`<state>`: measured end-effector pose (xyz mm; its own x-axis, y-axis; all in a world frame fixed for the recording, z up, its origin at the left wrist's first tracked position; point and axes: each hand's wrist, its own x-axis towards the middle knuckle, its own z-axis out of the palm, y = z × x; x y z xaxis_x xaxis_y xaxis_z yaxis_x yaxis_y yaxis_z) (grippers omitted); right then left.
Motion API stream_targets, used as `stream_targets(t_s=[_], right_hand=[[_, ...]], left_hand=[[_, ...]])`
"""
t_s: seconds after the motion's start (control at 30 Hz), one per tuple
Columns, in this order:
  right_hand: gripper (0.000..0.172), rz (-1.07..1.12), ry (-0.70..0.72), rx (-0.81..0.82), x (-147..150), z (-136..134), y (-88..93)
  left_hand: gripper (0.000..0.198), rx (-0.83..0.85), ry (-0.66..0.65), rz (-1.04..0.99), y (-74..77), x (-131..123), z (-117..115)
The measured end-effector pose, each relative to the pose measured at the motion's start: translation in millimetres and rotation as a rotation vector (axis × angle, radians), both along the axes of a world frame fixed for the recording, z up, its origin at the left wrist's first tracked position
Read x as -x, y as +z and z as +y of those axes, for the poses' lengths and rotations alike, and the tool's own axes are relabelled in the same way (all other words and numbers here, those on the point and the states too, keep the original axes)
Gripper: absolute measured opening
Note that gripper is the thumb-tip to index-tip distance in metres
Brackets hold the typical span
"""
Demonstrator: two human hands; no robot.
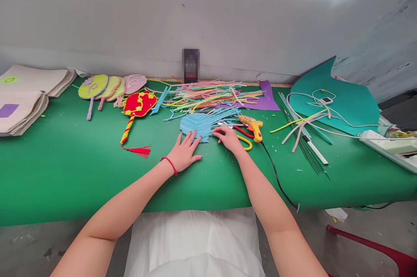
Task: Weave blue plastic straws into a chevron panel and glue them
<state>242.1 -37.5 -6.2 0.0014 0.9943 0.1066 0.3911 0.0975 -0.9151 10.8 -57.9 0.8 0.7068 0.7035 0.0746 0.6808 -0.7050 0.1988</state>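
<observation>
My left hand [185, 151] lies flat on the green table [65, 168], fingers spread, its fingertips touching the near edge of a light blue woven pipe-cleaner piece [200, 124]. A red string bracelet circles that wrist. My right hand [228, 138] rests palm down just right of the blue piece, fingers curled toward its edge, holding nothing I can make out. Beside the right hand lie red-and-yellow handled scissors [243, 135] and a yellow glue gun [253, 125] with a black cord.
A heap of coloured pipe cleaners [208, 93] lies behind the blue piece. Finished fans, one red and yellow with a tassel [138, 105], lie at left. Cloth bags [22, 98] are stacked far left. Teal sheet [339, 98], cables and power strip [387, 146] sit at right.
</observation>
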Motion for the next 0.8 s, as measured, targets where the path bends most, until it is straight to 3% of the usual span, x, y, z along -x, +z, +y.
stream_targets(t_s=[0.3,0.47,0.67,0.8], right_hand=[[0.029,-0.007,-0.019,-0.062,4.2,-0.3,-2.2],[0.021,-0.068,-0.035,-0.115,6.4,-0.4,-6.0],[0.012,-0.261,-0.050,-0.272,10.1,-0.3,-6.4],[0.013,-0.281,-0.073,-0.287,10.2,-2.1,-5.8]], left_hand=[[0.068,0.025,0.040,0.089,6.6,-0.6,2.2],[0.068,0.036,0.068,0.146,11.3,-3.5,-0.1],[0.065,0.027,0.068,0.108,11.1,-3.5,0.2],[0.057,0.021,0.086,0.025,17.7,-4.3,3.2]])
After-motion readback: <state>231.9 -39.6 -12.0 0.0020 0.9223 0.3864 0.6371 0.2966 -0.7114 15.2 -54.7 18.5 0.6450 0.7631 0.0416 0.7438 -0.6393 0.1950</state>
